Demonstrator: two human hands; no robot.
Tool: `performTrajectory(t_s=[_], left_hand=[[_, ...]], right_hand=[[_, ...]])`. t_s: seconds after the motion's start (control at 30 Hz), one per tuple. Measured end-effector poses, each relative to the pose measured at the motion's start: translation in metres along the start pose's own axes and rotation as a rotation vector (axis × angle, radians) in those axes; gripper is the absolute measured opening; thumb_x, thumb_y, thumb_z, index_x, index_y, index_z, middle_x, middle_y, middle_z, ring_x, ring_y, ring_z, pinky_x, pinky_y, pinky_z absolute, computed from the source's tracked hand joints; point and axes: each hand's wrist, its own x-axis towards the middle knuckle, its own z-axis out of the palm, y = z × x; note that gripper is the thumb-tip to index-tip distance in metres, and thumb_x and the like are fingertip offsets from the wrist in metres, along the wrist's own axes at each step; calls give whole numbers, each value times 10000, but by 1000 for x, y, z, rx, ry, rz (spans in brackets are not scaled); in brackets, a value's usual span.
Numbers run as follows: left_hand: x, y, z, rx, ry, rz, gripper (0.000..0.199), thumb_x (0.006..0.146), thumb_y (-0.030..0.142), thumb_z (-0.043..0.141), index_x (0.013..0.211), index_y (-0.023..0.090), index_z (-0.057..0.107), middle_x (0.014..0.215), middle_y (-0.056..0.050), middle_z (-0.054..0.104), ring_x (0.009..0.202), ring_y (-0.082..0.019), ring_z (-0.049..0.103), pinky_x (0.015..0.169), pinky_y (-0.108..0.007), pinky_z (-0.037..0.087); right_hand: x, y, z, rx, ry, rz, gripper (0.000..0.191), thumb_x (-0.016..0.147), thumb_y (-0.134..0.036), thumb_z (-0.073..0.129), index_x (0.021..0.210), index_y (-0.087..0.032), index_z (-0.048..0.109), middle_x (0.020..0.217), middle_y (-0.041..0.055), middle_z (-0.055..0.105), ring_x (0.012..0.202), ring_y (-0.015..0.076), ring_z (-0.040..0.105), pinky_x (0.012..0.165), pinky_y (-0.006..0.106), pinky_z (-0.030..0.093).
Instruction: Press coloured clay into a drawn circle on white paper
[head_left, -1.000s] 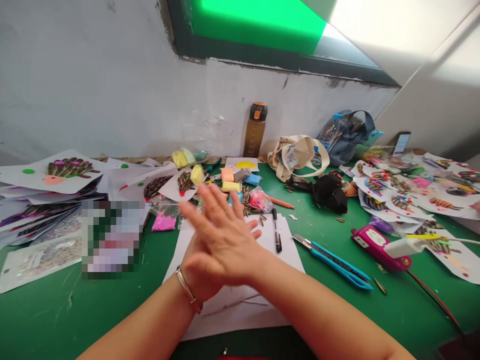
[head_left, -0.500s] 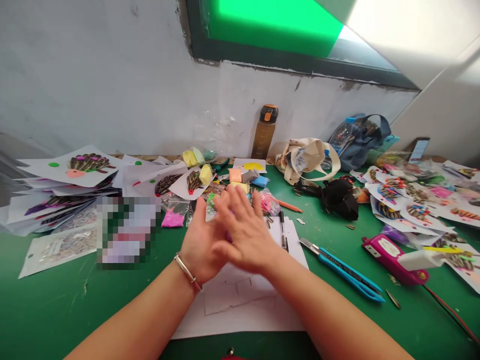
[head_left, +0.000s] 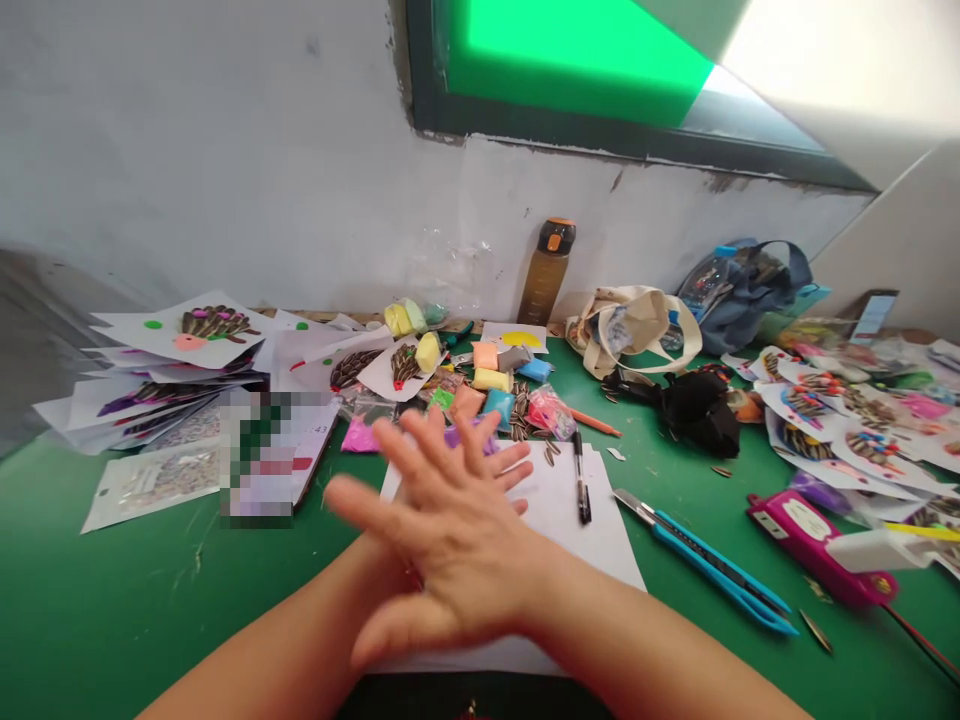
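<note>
Right hand point(head_left: 457, 560) laid crosswise over left hand point(head_left: 514, 468), both above white paper point(head_left: 551, 500) mid-table. Right fingers straight, spread apart. Left palm covered, a few straight fingers poking out at right; can't tell its grip, or whether anything sits between the palms. Paper's near edge shows between the forearms, right edge runs past the pen point(head_left: 580, 480), far edge close to the purple packet point(head_left: 480, 435) just beyond the fingers. Room to move: wide stretch of green table point(head_left: 120, 600) near left, narrower strip on the right between paper and cutter point(head_left: 712, 570). Far side is tight, packets and seeds point(head_left: 519, 400) packed in. Counts: one pen, on paper; one cutter, on table; one orange pencil point(head_left: 598, 422) beyond the pen; six packets clustered behind the purple one: two orange, one each grey point(head_left: 515, 357), yellow point(head_left: 493, 380), blue point(head_left: 536, 370), teal point(head_left: 497, 408). One brown bottle point(head_left: 546, 272) upright by the wall, two bags far right, cream point(head_left: 591, 345) and blue point(head_left: 742, 300). Picture sheets point(head_left: 202, 325) stacked far left, too overlapped to count.
</note>
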Motion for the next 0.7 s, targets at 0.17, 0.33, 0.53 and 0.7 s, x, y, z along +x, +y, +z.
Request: performTrajectory(t_s=[0.17,0.33,0.53,0.7], left_hand=[[1,2,-4,-102,-178,-232,513,874,604,402,1290,337,541,1399,4,499,1403,-290,223,1088,-494,279],[-2,7,2,-162,-160,-220,459,903,613,305,1297,453,477,1374,69,517,1396,-240,263,1089,-470,278],[0,14,-3,-153,-329,-506,491,908,543,400,1088,149,632,989,-119,683,1012,-272,631,950,-447,443],[-1,12,-1,-118,-325,-497,475,914,533,403,1130,148,580,877,-80,650,811,-191,647,782,-328,514]], right_hand=[[-6,17,2,-92,135,296,768,829,-676,430,1473,-306,235,1572,53,95,1428,343,43,1100,616,-58],[-3,14,5,-11,13,75,841,734,-771,459,1449,-368,273,1568,7,134,1424,344,85,1123,582,-7],[-13,42,-8,96,277,454,572,950,-512,291,1476,-311,189,1554,28,186,1424,277,131,1119,570,112],[-28,22,-21,289,281,530,342,819,-363,619,1139,-255,567,1060,39,634,934,193,583,798,328,472]])
